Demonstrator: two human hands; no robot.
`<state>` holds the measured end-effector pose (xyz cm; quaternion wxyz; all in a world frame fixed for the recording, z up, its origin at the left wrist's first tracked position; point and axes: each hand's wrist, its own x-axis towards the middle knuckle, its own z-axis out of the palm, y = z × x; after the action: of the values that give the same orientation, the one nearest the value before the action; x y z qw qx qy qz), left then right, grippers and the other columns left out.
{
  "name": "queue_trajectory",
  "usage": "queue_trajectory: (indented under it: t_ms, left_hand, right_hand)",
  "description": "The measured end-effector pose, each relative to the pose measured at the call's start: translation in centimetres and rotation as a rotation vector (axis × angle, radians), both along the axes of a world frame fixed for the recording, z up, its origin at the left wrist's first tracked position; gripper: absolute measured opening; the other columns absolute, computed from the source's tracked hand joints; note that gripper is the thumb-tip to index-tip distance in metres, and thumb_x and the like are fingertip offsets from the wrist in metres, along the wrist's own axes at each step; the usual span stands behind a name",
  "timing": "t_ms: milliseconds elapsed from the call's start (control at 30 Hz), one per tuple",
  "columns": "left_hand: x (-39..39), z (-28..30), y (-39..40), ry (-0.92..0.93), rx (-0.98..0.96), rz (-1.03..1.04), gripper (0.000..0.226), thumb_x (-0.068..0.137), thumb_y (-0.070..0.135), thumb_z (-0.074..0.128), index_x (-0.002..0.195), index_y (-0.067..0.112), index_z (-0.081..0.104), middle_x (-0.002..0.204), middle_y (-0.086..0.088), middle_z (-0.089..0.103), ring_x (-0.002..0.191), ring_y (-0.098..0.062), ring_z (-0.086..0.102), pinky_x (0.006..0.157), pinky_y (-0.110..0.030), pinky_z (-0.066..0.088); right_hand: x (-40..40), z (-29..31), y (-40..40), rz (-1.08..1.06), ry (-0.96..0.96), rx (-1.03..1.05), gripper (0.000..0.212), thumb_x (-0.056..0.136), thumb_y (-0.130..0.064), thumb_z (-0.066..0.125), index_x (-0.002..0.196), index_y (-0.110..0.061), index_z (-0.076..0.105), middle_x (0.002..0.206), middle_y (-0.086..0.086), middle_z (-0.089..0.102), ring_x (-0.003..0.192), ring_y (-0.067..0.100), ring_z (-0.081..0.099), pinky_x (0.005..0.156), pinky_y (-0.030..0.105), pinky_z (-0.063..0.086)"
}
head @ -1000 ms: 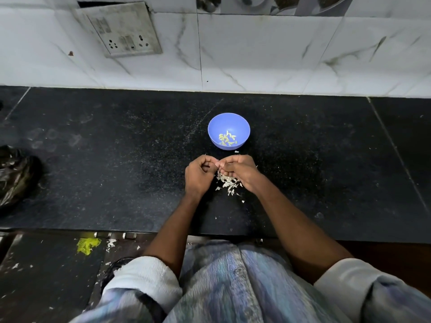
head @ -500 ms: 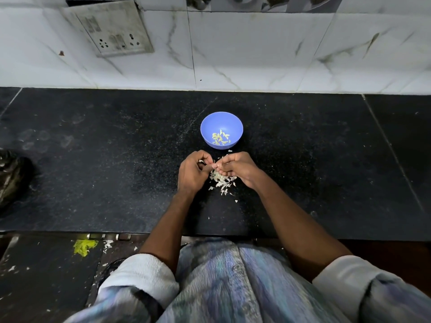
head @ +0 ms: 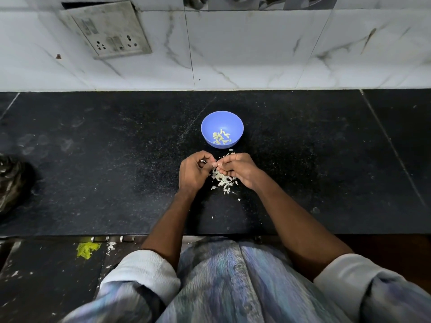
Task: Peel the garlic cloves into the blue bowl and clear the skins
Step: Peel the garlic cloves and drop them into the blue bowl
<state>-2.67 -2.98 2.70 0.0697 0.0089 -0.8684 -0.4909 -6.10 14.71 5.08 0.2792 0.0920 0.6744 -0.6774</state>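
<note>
both hands meet over the dark counter [head: 116, 171], just near of the bowl [head: 222, 120]. left hand [head: 193, 171] has fingers curled in, pinching something small at the tips; right hand [head: 240, 170] likewise curled, fingertips touching the left's. the thing between them is most likely a clove, but it is too small and too hidden to make out, beyond a pale scrap at the left fingertips. peeled cloves [head: 221, 138] lie in the bowl bottom, a small cluster. skins [head: 224, 180] sit in a loose heap under and just near of the hands, with stray flakes trailing toward the counter edge. risks, as judged: the clove is tiny and likely slick once bare, so a hard nail pull could shoot it onto the counter or off the near edge. skins are light; a wrist sweep or a breath could scatter them, some into the bowl, which stands close to the heap. flakes already on the floor suggest the edge catches nothing.
</note>
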Motion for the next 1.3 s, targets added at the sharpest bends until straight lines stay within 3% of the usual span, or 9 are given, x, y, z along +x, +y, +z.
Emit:
queue_trajectory:
  t_ms: [200,333,467,600,767,933,1167,1300]
  left_hand:
    - [-0.2,0.1,-0.1,-0.045,-0.038,-0.017,0.017,0.087,0.016,0.081,0.082,0.028,0.07,0.074,0.011,0.071,0.064,-0.01,0.065,0.062,-0.029,0.052]
    - [-0.4,0.1,-0.3,-0.063,-0.067,-0.104,0.021,0.088,0.01,0.08,0.083,0.026,0.067,0.072,0.007,0.067,0.057,-0.006,0.053,0.061,-0.028,0.048]
    - [-0.8,0.4,-0.2,-0.034,-0.087,-0.112,0.022,0.089,0.007,0.075,0.083,0.026,0.065,0.072,0.007,0.066,0.063,-0.017,0.06,0.064,-0.03,0.049]
    - [-0.9,0.6,0.0,0.017,-0.035,-0.082,0.018,0.093,0.011,0.073,0.087,0.025,0.064,0.074,0.007,0.068,0.068,-0.018,0.065,0.066,-0.035,0.054]
    - [-0.9,0.2,-0.1,-0.008,0.075,-0.033,0.014,0.094,0.017,0.076,0.09,0.03,0.069,0.082,0.004,0.074,0.07,-0.02,0.07,0.066,-0.042,0.06]
    - [-0.8,0.3,0.1,0.002,0.078,-0.033,0.017,0.093,0.012,0.076,0.088,0.027,0.071,0.078,0.005,0.074,0.069,-0.022,0.07,0.064,-0.039,0.058]
    - [-1.1,0.2,-0.1,-0.05,0.079,-0.142,0.017,0.097,0.01,0.073,0.091,0.024,0.065,0.078,-0.001,0.07,0.068,-0.027,0.069,0.056,-0.036,0.057]
    - [-1.5,0.0,-0.1,-0.124,0.101,-0.26,0.024,0.103,0.004,0.061,0.094,0.025,0.057,0.077,0.009,0.062,0.068,-0.014,0.067,0.057,-0.03,0.056]
  right_hand:
    - [1.2,-0.2,-0.6,-0.087,-0.02,-0.036,0.009,0.091,0.008,0.067,0.095,0.004,0.074,0.08,0.015,0.072,0.072,0.018,0.064,0.069,0.023,0.058]
    - [1.5,-0.6,-0.8,-0.134,-0.037,-0.057,0.01,0.091,0.008,0.069,0.089,-0.001,0.075,0.076,0.012,0.072,0.069,0.017,0.064,0.069,0.023,0.058]
    - [1.1,-0.7,-1.1,-0.164,-0.053,-0.093,0.011,0.091,0.01,0.066,0.099,0.007,0.073,0.075,0.012,0.072,0.066,0.016,0.065,0.067,0.022,0.058]
    - [0.6,-0.6,-1.3,-0.212,-0.1,-0.175,0.017,0.091,0.013,0.062,0.1,0.004,0.073,0.084,0.013,0.075,0.075,0.016,0.069,0.071,0.021,0.059]
    - [0.4,-0.9,-1.2,-0.175,-0.067,-0.175,0.015,0.091,0.009,0.065,0.101,0.003,0.075,0.087,0.013,0.076,0.075,0.014,0.067,0.074,0.022,0.058]
    - [0.4,-1.4,-1.2,-0.176,-0.043,-0.139,0.021,0.092,0.008,0.066,0.112,0.012,0.071,0.09,0.016,0.075,0.074,0.012,0.071,0.069,0.02,0.057]
    - [-0.3,-1.3,-0.5,-0.101,-0.006,-0.067,0.012,0.091,0.008,0.067,0.1,0.007,0.075,0.096,0.025,0.075,0.077,0.018,0.069,0.075,0.026,0.059]
    - [-0.4,-1.0,-0.2,-0.06,-0.039,-0.056,0.013,0.093,0.008,0.065,0.102,0.008,0.073,0.087,0.015,0.075,0.068,0.013,0.065,0.068,0.021,0.057]
